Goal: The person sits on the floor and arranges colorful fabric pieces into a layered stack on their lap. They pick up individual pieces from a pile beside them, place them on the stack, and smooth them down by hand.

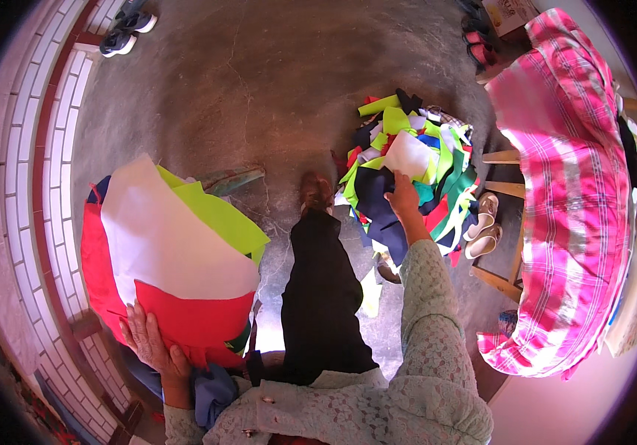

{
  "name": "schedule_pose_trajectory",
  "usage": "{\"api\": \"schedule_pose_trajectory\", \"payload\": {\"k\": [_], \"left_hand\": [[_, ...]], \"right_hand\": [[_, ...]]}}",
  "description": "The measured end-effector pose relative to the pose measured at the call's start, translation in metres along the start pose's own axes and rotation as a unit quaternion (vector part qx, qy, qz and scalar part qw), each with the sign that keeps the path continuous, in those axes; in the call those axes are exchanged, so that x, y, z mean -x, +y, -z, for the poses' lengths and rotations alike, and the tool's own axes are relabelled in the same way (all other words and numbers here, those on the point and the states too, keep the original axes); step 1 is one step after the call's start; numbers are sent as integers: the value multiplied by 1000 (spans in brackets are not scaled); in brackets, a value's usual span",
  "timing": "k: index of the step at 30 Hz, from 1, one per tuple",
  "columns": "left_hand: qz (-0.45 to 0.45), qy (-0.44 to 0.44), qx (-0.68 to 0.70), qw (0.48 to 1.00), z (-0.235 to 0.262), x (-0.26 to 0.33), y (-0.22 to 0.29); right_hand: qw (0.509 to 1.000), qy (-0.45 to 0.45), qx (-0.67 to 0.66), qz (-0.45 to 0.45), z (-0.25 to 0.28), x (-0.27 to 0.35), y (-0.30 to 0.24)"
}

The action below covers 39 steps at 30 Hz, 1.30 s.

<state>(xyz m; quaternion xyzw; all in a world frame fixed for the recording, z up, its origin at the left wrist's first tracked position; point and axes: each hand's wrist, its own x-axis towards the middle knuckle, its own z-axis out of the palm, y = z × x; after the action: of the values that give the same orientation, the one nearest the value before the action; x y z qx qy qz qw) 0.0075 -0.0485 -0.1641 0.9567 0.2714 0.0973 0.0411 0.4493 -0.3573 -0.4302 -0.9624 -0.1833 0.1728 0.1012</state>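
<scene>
Head view, with twelve o'clock at the top: cloth lies to both sides of a black trouser leg (pixel 323 297), which comes up from six o'clock. Toward nine o'clock sits a bundle (pixel 177 252) of larger pieces, layered one over another. A white piece (pixel 159 211) spreads across it, a lime piece (pixel 218 219) shows at its two-o'clock edge, and a red piece (pixel 199 315) overlaps its six-o'clock edge. What supports the bundle is hidden.

At eight o'clock the left hand (pixel 151 340) rests flat on the red cloth, fingers extended and a little apart, with nothing visibly pinched.

At two o'clock a loose heap (pixel 428 191) of mixed scraps lies on the floor (pixel 274 96). The right hand (pixel 404 199) is over it, fingertips between a white scrap (pixel 411 152) and a navy scrap (pixel 372 200); whether it grips either, I cannot tell.

Judged by how things lie, the work seems partway: the bundle's pieces are already layered, while the heap remains a tangle, with plenty left in it. How many pieces are dealt with cannot be counted.

Toward three o'clock, tan shoes (pixel 484 241) stand just beside the heap, and a pink plaid cloth (pixel 567 193) hangs beyond them, above wooden legs (pixel 505 157).
</scene>
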Motion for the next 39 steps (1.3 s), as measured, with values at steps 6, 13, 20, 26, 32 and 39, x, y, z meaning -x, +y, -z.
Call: {"api": "schedule_pose_trajectory", "payload": {"k": [6, 13, 20, 26, 32, 39], "left_hand": [[-7, 4, 17, 1000, 3, -5, 3], [3, 9, 22, 1000, 6, -7, 7], [-3, 31, 28, 999, 9, -8, 9], [2, 45, 29, 999, 15, -5, 10], [-5, 57, 48, 997, 18, -5, 10], [-2, 65, 63, 996, 16, 1, 6]], "right_hand": [[998, 29, 50, 36, 5, 18, -7], [984, 123, -123, 37, 47, 40, 12], [943, 245, -223, 35, 80, 51, 20], [929, 315, -194, 13, 136, 53, -3], [898, 435, -14, 59, 197, 53, -8], [846, 441, -270, 131, 282, 72, -57]]}}
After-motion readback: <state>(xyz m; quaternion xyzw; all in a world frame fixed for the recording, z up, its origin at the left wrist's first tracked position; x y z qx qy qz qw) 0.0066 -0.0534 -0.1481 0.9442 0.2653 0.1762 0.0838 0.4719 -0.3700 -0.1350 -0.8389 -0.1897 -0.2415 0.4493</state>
